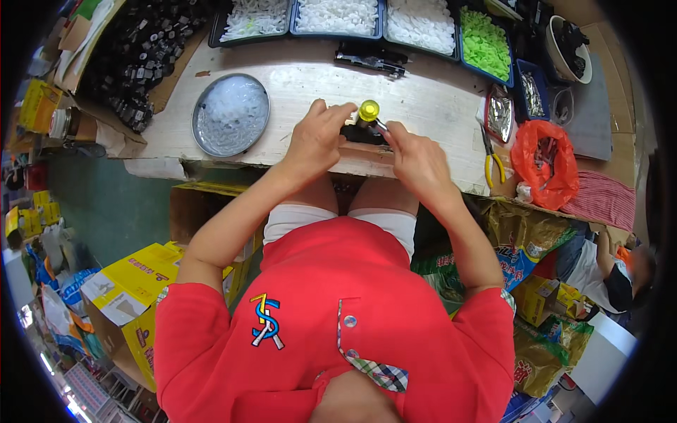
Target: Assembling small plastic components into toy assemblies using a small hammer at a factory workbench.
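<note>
At the near edge of the table, my right hand (423, 161) is closed round the thin metal handle of a small hammer with a round yellow head (368, 111). Directly below the head is a small black part (363, 134) on the wooden edge, partly covered by the hammer and my fingers. My left hand (315, 137) is beside it, fingers curled in and one finger reaching toward the yellow head. What the left fingers pinch is hidden. Farther back, black cylindrical parts (371, 62) lie on the tabletop (303, 74).
A round metal tray (264, 116) of clear small pieces stands left, near piled black parts (151, 53). Trays of white pieces (337, 17) and green pieces (485, 44) line the back. Yellow-handled pliers (493, 161) and a red plastic bag (525, 151) lie right.
</note>
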`<state>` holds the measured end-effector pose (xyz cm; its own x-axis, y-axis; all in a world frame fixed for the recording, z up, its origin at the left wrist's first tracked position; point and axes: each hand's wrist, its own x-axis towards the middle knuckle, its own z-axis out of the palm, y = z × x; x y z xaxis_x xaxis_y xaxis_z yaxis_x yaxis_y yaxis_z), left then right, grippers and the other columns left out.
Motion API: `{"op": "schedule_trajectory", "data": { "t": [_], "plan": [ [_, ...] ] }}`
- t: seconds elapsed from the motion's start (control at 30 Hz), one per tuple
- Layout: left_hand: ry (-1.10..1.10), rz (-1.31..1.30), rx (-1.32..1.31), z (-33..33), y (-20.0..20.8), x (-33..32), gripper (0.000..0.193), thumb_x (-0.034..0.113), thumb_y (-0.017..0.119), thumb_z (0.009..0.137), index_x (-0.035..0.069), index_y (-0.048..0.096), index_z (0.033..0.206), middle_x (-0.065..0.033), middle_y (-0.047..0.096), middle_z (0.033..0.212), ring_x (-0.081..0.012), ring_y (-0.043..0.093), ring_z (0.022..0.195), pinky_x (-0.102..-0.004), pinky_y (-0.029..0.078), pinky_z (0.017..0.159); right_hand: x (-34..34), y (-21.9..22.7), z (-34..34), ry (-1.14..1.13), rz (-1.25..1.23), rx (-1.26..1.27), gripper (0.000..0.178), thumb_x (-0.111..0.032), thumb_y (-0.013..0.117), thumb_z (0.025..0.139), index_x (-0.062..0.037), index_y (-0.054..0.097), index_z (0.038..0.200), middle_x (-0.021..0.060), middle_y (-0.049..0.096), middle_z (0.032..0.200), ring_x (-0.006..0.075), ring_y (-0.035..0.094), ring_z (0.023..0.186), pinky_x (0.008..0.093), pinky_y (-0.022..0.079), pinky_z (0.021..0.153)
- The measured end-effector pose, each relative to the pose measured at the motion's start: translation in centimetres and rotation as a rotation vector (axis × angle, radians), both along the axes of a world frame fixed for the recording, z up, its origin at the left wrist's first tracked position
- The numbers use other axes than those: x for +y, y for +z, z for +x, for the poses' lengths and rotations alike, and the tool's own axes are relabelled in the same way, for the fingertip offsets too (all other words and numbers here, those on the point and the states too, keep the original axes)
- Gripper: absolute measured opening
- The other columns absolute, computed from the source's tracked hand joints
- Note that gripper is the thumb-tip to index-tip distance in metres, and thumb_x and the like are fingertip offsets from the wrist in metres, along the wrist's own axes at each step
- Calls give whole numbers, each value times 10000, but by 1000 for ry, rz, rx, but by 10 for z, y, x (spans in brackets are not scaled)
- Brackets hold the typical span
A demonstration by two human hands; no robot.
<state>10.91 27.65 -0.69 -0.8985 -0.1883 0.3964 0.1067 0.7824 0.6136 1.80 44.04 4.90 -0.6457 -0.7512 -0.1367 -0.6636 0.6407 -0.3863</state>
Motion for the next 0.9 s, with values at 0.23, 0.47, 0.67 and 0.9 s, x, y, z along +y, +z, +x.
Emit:
{"op": "schedule_trajectory", "data": {
  "t": [0.23, 0.47, 0.67, 0.9],
  "plan": [
    [115, -232, 261, 20, -14, 29, 302, 41, 541, 691, 39, 565, 993, -100, 572, 997, -253, 519, 955, -374, 350, 794, -15, 18, -19, -104, -317, -145, 174, -208, 441, 910, -87, 551, 969, 224, 564, 660, 412, 560, 650, 468, 413, 565],
    [-46, -270, 210, 21, -38, 64, 320, 108, 501, 749, -15, 572, 1037, -162, 540, 1140, -317, 477, 1127, -444, 344, 969, -32, 2, -4, 128, 2, -44, 166, -203, 460, 894, -79, 523, 986, 193, 581, 670, 398, 563, 645, 454, 425, 554],
    [-69, -212, 249, 20, -33, 64, 291, 68, 524, 718, -25, 589, 986, -161, 542, 1134, -309, 493, 1107, -439, 373, 929, -31, -4, -2, 91, -46, -33, 184, -237, 434, 898, -69, 507, 893, 210, 587, 674, 419, 560, 654, 490, 423, 571],
    [-13, -140, 312, 18, -15, 43, 264, 1, 554, 689, -2, 598, 949, -119, 581, 1088, -269, 539, 1046, -414, 358, 905, 10, -2, -28, -126, -114, -61, 171, -270, 443, 893, -129, 532, 934, 207, 579, 667, 425, 555, 679, 492, 416, 579]
  ]
}}
